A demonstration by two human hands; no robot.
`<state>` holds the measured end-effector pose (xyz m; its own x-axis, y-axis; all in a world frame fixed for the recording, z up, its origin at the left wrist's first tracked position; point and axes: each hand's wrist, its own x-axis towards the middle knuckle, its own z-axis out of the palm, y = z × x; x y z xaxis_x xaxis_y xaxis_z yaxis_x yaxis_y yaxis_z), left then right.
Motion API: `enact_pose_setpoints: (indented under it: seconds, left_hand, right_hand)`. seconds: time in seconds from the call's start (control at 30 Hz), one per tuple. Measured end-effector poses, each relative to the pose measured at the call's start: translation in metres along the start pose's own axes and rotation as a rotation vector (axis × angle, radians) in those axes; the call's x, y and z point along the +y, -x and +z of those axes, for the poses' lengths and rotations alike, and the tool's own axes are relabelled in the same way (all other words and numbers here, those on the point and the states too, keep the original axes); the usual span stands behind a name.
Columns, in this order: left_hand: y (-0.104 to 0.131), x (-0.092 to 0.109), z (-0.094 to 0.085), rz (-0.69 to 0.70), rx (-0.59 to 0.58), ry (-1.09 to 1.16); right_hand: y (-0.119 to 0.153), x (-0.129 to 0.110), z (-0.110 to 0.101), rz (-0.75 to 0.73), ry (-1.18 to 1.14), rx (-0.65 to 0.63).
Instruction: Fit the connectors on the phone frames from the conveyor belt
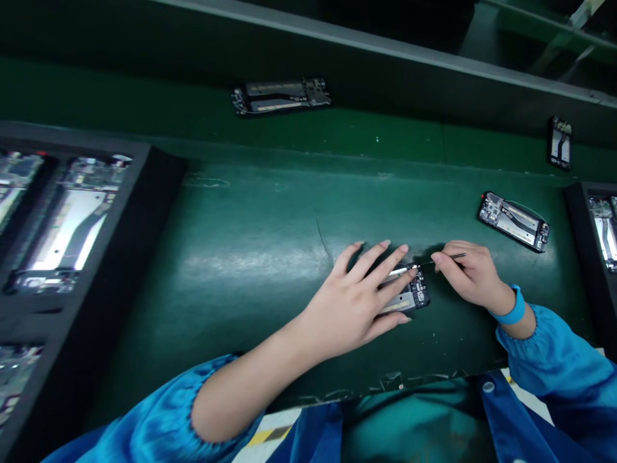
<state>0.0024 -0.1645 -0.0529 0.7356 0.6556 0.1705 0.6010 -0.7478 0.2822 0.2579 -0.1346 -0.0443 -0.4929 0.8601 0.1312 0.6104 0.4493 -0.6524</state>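
An opened phone (405, 301) lies on the green work mat, its circuit parts facing up. My left hand (349, 299) lies over it with fingers stretched and spread. The index fingertip rests on the phone's inner parts, the thumb lies along its near edge, and the palm hides its left portion. From the right, my right hand (470, 273) pinches a thin dark pointed tool (457, 256). The tool's tip reaches the phone's upper right corner; whether it touches is too small to tell. A thin dark wire (322, 235) lies beyond my left hand.
Another opened phone (513, 222) lies beyond my right hand. Farther back are two more, one phone (279, 98) at centre and one phone (560, 145) at right. Black trays holding opened phones flank the green mat (231, 212): left tray (139, 212), right tray (581, 238).
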Motion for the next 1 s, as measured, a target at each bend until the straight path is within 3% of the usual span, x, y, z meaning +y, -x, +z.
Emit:
enact_pose_setpoints:
  seconds: [0.27, 0.5, 0.6, 0.77, 0.83, 0.93, 1.0]
  left_hand:
    - [0.0, 0.0, 0.001, -0.012, 0.004, 0.017]
    - [0.0, 0.0, 0.001, -0.02, 0.006, 0.016]
    - [-0.001, 0.001, 0.002, -0.037, 0.02, 0.042]
    - [-0.002, 0.002, 0.004, -0.144, 0.06, 0.117]
    - [-0.002, 0.002, 0.005, -0.132, 0.066, 0.114]
    - [-0.001, 0.0, 0.006, -0.058, 0.095, 0.074]
    - [-0.001, -0.001, 0.007, -0.02, 0.118, 0.046]
  right_hand:
    - [-0.003, -0.002, 0.011, -0.067, 0.056, -0.11]
    - [-0.001, -0.002, 0.012, -0.085, 0.113, -0.061]
    - [-0.003, -0.003, 0.013, -0.005, 0.079, -0.061]
    - [-0.016, -0.005, 0.004, 0.319, -0.142, -0.079]
    - [-0.024, -0.006, -0.003, 0.452, -0.264, -0.208]
    - [-0.037, -0.012, -0.01, 0.64, -0.321, -0.517]
    - [-0.044, -0.016, -0.012, 0.698, -0.318, -0.621]
